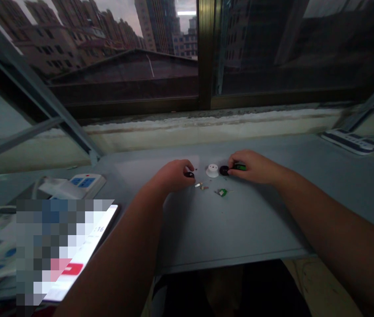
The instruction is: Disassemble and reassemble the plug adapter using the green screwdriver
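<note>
My left hand (175, 175) is closed, its thumb and fingers around a small black round piece (189, 175) just above the table. My right hand (253, 166) is closed too, with a small green-and-black object (239, 167) in its fingers; its exact kind is too small to tell. Right at those fingertips is a black round part (224, 170), touching or nearly so. Between the hands a white round plastic base (212, 170) stands on the table. Small metal pieces (199, 185) lie near my left fingertips, and a small green part with metal (222, 192) lies nearer to me.
The grey table (200, 233) runs up to a window ledge. On the left are a phone (102, 235) with a lit screen, a white power strip (89, 184) and cables. Another power strip (352, 141) lies at the far right. Slanted metal frame bars (74, 136) flank the table.
</note>
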A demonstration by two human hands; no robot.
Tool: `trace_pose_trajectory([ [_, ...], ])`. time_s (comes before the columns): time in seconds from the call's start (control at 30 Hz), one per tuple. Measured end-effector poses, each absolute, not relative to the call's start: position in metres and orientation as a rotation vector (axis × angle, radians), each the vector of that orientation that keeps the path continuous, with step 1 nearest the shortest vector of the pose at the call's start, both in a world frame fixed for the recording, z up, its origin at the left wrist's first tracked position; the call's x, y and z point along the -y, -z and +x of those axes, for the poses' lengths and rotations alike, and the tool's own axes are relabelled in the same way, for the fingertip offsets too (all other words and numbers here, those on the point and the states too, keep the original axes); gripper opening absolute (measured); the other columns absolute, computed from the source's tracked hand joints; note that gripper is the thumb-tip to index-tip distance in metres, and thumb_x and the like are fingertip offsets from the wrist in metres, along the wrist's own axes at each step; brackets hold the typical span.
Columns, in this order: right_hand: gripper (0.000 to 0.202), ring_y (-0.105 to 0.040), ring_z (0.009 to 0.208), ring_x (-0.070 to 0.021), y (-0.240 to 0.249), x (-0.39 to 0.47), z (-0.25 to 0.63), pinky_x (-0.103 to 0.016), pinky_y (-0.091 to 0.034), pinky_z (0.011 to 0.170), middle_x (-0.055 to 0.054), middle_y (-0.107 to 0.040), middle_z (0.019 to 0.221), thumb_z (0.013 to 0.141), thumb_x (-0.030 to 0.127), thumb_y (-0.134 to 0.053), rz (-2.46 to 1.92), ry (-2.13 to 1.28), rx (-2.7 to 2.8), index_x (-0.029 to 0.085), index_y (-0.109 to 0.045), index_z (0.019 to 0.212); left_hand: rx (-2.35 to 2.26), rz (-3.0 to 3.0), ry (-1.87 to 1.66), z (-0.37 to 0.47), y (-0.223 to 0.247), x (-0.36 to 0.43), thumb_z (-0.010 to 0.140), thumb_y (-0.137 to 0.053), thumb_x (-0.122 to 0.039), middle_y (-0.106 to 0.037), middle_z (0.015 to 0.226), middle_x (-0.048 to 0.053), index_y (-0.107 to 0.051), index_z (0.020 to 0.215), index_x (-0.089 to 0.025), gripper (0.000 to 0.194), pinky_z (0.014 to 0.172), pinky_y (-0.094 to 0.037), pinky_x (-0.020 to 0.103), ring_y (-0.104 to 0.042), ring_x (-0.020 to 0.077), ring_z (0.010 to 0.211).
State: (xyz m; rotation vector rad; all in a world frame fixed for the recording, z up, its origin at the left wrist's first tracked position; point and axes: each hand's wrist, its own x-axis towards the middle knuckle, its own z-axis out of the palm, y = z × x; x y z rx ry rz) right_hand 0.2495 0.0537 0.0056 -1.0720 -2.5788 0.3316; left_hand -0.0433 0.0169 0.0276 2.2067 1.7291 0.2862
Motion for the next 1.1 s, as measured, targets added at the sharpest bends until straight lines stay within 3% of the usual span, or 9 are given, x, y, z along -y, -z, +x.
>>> trace_pose_trajectory([
  [0.3, 0.033, -0.068, 0.108, -0.0336, 0.008, -0.065, 0.257, -0.046, -0.05, 0.093, -0.015, -0.075, 0.116, 0.093, 0.044, -0.063, -1.243, -0.322, 2.592, 0.02, -0.074, 0.113, -1.736, 2.203, -0.273, -0.042, -0.028, -0.016, 0.076, -0.073, -0.036, -0.077, 0.104, 0.01, -0.073, 0.11, -0.021, 0.037, 0.072, -0.049, 0.032, -0.07, 0.0235, 0.081],
  [0.57, 0.037, -0.068, 0.111, -0.0338, 0.011, -0.066, 0.267, -0.045, -0.052, 0.096, -0.013, -0.074, 0.121, 0.087, 0.042, -0.071, -1.361, -0.332, 2.476, 0.024, -0.072, 0.119, -1.733, 2.167, -0.242, -0.043, -0.029, -0.016, 0.067, -0.08, -0.032, -0.077, 0.104, 0.009, -0.073, 0.111, -0.022, 0.046, 0.069, -0.049, 0.03, -0.07, 0.0229, 0.08],
  [0.8, 0.042, -0.07, 0.107, -0.0304, 0.006, -0.064, 0.265, -0.043, -0.054, 0.096, -0.012, -0.074, 0.121, 0.087, 0.037, -0.071, -1.389, -0.412, 2.485, 0.022, -0.066, 0.127, -1.722, 2.142, -0.268, -0.042, -0.031, -0.014, 0.068, -0.077, -0.027, -0.075, 0.106, 0.008, -0.072, 0.114, -0.02, 0.046, 0.07, -0.049, 0.028, -0.069, 0.0202, 0.081],
  [1.1, 0.028, -0.069, 0.106, -0.0336, 0.007, -0.067, 0.264, -0.046, -0.053, 0.093, -0.014, -0.075, 0.115, 0.09, 0.035, -0.067, -1.388, -0.304, 2.559, 0.019, -0.073, 0.112, -1.683, 2.168, -0.346, -0.042, -0.031, -0.015, 0.069, -0.079, -0.034, -0.074, 0.101, 0.007, -0.076, 0.108, -0.022, 0.041, 0.069, -0.045, 0.03, -0.065, 0.0189, 0.076],
])
